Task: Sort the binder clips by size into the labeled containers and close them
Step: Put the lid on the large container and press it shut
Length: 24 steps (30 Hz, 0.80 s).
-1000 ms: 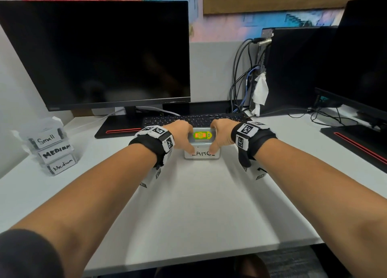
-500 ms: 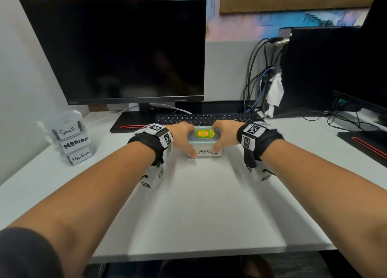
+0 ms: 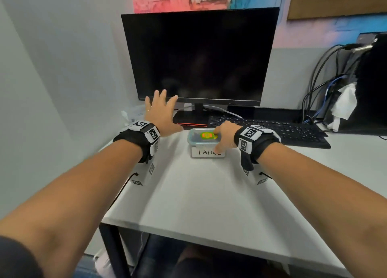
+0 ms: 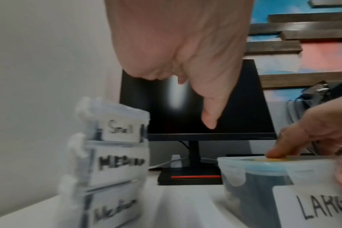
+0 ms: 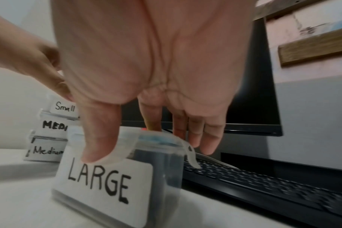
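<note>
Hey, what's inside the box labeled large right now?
Through the clear wall of the large box only a dark mass shows; single clips can't be made out. The lid, its sticker and the right hand cover the top.

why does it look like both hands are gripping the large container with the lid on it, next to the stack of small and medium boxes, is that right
Not quite. Only the right hand grips the LARGE container, fingers on its lid and thumb on the front. The left hand is off it, open with spread fingers, reaching toward the stack of Small and Medium boxes. The head view shows this. The lid is on.
</note>
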Tool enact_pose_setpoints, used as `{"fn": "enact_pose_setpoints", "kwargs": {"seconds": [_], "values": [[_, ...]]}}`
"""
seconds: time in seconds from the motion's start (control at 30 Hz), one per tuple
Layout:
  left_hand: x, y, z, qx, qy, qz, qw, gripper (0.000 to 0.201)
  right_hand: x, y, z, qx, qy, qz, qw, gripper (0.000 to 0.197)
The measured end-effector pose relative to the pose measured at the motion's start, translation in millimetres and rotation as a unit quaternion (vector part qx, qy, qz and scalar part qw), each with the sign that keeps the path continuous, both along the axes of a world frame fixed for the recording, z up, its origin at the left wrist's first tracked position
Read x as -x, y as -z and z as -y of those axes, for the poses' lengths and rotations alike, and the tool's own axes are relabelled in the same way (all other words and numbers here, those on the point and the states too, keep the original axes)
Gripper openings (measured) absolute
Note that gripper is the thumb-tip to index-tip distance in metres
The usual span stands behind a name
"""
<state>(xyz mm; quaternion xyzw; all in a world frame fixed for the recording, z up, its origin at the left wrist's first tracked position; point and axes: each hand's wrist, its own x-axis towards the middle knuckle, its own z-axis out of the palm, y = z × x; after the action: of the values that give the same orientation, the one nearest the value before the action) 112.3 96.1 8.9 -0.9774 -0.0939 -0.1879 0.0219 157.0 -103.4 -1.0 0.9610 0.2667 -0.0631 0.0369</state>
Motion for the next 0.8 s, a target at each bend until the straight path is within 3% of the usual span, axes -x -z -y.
{"fn": "enact_pose_setpoints", "kwargs": {"seconds": [0.1, 0.2, 0.37, 0.53, 0.63, 0.8], "values": [[16, -2, -36, 0.034, -0.084, 0.036, 0.995, 0.106, 3, 1, -28, 0.013, -0.016, 0.023, 1.0, 0.054], [32, 4, -61, 0.144, -0.143, 0.072, 0.976, 0.112, 3, 1, -49, 0.023, -0.032, 0.03, 0.999, 0.049], [42, 19, -85, 0.416, -0.137, 0.106, 0.893, 0.117, 0, 2, -69, -0.001, -0.045, 0.025, 0.999, 0.043], [31, 33, -93, 0.533, -0.149, 0.063, 0.831, 0.1, -7, 3, -80, -0.017, -0.043, 0.039, 0.998, 0.044], [23, 40, -100, 0.542, -0.135, 0.062, 0.827, 0.079, -11, 4, -82, -0.036, -0.034, 0.04, 0.998, 0.045], [9, 45, -108, 0.48, -0.093, 0.004, 0.872, 0.064, -21, 10, -78, -0.096, -0.027, -0.003, 0.995, 0.053]]}}
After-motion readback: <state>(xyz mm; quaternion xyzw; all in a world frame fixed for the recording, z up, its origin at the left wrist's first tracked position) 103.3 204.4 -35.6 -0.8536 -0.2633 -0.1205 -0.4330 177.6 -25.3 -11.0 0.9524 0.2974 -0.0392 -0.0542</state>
